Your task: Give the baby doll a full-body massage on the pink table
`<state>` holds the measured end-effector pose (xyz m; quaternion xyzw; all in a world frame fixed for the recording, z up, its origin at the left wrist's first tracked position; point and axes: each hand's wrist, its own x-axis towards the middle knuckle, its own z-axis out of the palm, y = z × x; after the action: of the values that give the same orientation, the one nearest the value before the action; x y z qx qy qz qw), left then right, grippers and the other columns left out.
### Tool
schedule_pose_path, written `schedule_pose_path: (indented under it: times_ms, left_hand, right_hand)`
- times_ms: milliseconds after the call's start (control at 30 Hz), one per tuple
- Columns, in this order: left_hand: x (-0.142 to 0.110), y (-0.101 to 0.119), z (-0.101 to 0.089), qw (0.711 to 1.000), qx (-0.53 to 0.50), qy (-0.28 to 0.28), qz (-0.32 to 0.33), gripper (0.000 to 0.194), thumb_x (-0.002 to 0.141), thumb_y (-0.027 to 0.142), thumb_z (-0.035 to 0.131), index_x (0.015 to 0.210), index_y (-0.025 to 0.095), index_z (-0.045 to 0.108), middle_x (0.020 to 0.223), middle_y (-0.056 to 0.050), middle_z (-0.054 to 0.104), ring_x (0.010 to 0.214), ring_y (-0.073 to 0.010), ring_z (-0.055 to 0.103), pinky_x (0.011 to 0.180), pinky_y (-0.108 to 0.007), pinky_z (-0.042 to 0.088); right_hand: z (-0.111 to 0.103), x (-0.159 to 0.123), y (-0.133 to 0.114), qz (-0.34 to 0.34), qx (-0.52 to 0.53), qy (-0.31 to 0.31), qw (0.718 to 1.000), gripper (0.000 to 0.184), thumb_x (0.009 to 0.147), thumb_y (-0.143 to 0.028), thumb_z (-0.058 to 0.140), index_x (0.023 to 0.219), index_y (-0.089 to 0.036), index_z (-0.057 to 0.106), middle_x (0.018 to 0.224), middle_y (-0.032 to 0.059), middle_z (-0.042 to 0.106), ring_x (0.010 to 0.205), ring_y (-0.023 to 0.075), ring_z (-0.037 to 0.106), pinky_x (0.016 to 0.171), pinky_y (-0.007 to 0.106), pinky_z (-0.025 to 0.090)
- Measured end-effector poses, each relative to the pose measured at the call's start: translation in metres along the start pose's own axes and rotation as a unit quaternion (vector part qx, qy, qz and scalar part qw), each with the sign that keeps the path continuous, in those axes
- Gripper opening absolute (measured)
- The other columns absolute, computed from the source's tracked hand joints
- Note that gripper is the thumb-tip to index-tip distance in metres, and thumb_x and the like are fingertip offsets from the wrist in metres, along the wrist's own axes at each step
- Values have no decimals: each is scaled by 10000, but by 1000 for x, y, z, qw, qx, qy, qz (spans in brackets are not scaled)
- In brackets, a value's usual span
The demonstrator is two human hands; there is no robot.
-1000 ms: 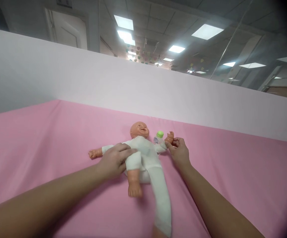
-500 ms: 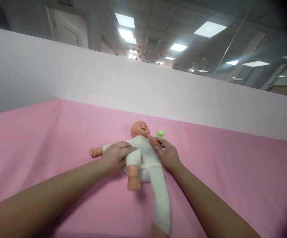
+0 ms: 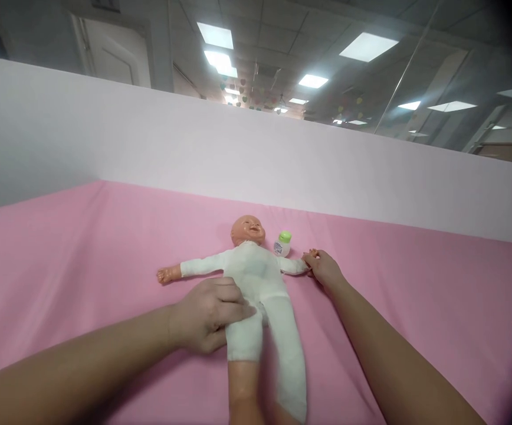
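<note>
1. The doll lies on its back in the middle of a smooth pink sheet with soft creases; its round head, hands and lower legs are glossy, like moulded plastic, while its torso and limbs are covered in matte off-white cloth.
2. The left hand grasps the doll's cloth thigh at the left of the view, fingers over the top near the hip.
3. The right hand pinches the doll's small hand at the right of the view; the fingers cover much of it, so the exact hold is hard to make out.
4. Near the head stands a small, clear, rounded bottle with a lime-green cap.
5. Behind rises a flat, pale panel.
6. Half a second ago that arm was folded onto the chest and the leg bent up; now both are stretched out, and the bottle's body shows again.
</note>
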<state>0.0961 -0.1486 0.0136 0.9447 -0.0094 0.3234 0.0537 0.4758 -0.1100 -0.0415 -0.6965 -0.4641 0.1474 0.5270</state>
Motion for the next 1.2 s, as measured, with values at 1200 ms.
schedule_pose_path:
  times_ms: [1200]
  left_hand:
    - [-1,15,4,988,-12,-143,-49,212,674,108,681,826,229,596,888,-33,553,739,-187,529,628,-336,452]
  right_hand:
    - [-10,-10,-18,-57,-292,-10,955,620,829,-529,664,1330,-164,651,1391,249,591,1302,471,530,1038,627,423]
